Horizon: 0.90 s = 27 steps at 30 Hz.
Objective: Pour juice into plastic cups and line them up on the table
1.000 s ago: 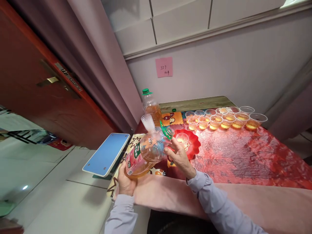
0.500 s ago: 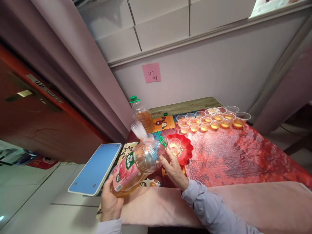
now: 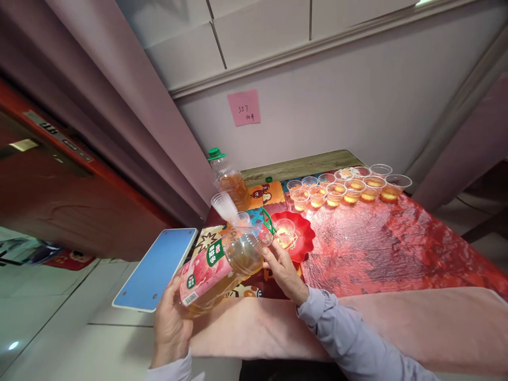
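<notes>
A large clear juice bottle (image 3: 222, 270) with a pink label lies tilted across both my hands, its neck pointing up and to the right. My left hand (image 3: 172, 320) cups its base, while my right hand (image 3: 281, 267) grips it near the neck. A green carry ring (image 3: 269, 221) sits at the neck, and amber juice shows inside. Just beyond the mouth, a clear plastic cup (image 3: 284, 230) stands in a red scalloped bowl (image 3: 305, 246). Whether juice is flowing into the cup I cannot tell.
Two rows of clear cups (image 3: 335, 194) with amber juice stand at the back right. A second bottle (image 3: 232, 185) with a green cap is at the back left, beside a tilted stack of cups (image 3: 224, 205). A green cap (image 3: 269, 180) and a blue stool (image 3: 154, 270) are also visible.
The bottle's base has moved slightly left and the bottle has tipped closer to level, its mouth now nearer the cup in the bowl. Both hands keep their hold.
</notes>
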{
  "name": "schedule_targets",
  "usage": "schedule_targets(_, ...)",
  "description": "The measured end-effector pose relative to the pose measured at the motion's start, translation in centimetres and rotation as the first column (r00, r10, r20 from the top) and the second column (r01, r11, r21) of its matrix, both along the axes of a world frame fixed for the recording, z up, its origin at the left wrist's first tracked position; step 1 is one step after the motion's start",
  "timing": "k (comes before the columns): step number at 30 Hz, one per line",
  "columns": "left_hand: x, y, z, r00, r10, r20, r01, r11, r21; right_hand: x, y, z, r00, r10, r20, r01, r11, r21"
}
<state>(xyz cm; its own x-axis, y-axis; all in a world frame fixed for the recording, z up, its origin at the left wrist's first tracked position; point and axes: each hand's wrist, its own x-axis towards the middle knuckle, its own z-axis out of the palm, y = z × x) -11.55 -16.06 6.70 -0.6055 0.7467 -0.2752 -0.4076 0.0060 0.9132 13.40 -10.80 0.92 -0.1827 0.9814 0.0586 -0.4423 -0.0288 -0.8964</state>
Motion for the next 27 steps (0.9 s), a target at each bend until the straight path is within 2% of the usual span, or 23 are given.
schedule_targets(11, 0.9, 0.5, 1.9, 1.0, -0.022, 0.006, 0.023, 0.996, -0.087, 0.1, 0.0, 0.4, 0.998, 0.007, -0.066, -0.011, 0.998, -0.061)
schedule_targets(20, 0.9, 1.1, 2.6, 0.998, -0.004, -0.058, -0.001, 0.996, -0.094, 0.6, -0.2, 1.5, 0.996, 0.011, -0.092, -0.014, 0.999, -0.029)
schedule_targets(27, 1.6, 1.6, 3.0, 0.999, -0.001, -0.052, -0.004, 0.997, -0.082, 0.7, 0.0, 1.4, 0.998, -0.006, -0.058, 0.003, 0.999, -0.048)
